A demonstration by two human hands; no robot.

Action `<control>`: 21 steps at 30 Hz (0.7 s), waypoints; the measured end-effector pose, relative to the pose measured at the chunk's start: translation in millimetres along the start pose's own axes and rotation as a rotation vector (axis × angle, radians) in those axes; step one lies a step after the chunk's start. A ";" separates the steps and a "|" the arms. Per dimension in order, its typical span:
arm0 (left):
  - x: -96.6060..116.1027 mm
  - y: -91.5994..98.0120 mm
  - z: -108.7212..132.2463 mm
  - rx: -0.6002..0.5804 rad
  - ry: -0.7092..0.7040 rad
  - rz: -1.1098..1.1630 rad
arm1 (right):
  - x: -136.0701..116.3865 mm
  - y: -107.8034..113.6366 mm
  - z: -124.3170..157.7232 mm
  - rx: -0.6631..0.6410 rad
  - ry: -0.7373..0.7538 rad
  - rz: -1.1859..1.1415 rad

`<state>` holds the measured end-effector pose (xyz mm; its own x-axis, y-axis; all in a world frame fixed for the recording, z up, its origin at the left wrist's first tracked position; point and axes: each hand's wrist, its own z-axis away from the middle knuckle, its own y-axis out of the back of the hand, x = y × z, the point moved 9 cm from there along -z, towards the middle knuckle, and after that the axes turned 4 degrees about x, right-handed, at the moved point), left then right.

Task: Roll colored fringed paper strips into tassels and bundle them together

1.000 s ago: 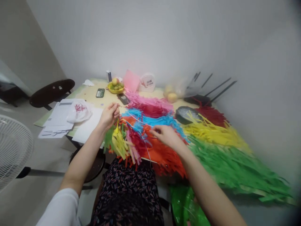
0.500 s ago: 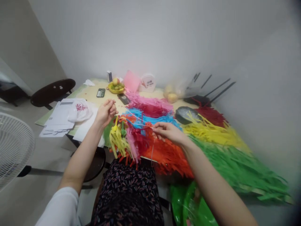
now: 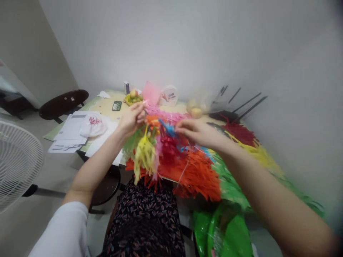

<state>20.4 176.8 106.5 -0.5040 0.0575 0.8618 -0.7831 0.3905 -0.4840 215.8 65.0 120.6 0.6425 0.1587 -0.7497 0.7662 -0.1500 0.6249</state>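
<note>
My left hand (image 3: pixel 134 119) is closed in a pinch above the table, with a thin white string at its fingertips. Fringed paper tassels hang between my hands: a yellow tassel (image 3: pixel 145 153), a pink tassel (image 3: pixel 157 153) and a crimson tassel (image 3: pixel 170 150), with orange strips near my left fingers. To the right, my right hand (image 3: pixel 193 130) pinches at the blue tassel (image 3: pixel 168 129), its fingertips partly blurred. A loose stretch of white string (image 3: pixel 183 171) runs down across the orange fringed paper (image 3: pixel 200 175) below my right hand.
Green fringe (image 3: pixel 233 182), yellow fringe (image 3: pixel 268 157) and dark red fringe (image 3: pixel 241 134) spread rightwards. Behind are a fruit bowl (image 3: pixel 131 100) and a phone (image 3: pixel 117 105). Papers (image 3: pixel 71 132) and a plastic bag (image 3: pixel 93 125) lie left, near a fan (image 3: pixel 18 167). A green bag (image 3: pixel 222 232) stands below.
Both hands have risen slightly, the left also shifting right. The string stretched between them has given way to tassels lifted and hanging there, the blue one now at my right fingertips.
</note>
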 end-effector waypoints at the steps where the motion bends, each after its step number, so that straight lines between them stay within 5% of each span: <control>1: 0.7 -7.2 1.0 -0.026 0.000 -0.007 | -8.9 -0.3 -1.7 -0.006 0.048 0.057; 6: 14.0 -20.1 1.6 -0.071 -0.068 -0.081 | -30.0 24.1 -3.5 0.123 0.181 0.245; 10: 17.2 -7.9 -0.5 -0.056 -0.069 -0.129 | -26.1 51.7 6.6 0.300 0.168 0.318; 15: 10.0 0.0 3.2 -0.130 0.039 -0.190 | -24.6 51.6 15.9 0.262 0.179 0.350; 21: 6.5 21.8 4.0 0.064 -0.042 -0.086 | -13.8 51.5 17.0 0.362 0.127 0.038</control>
<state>-1.4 182.0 100.9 -0.4476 -0.0126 0.8941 -0.8451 0.3329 -0.4183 246.2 38.4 159.4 0.6842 0.2622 -0.6805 0.7021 -0.4890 0.5176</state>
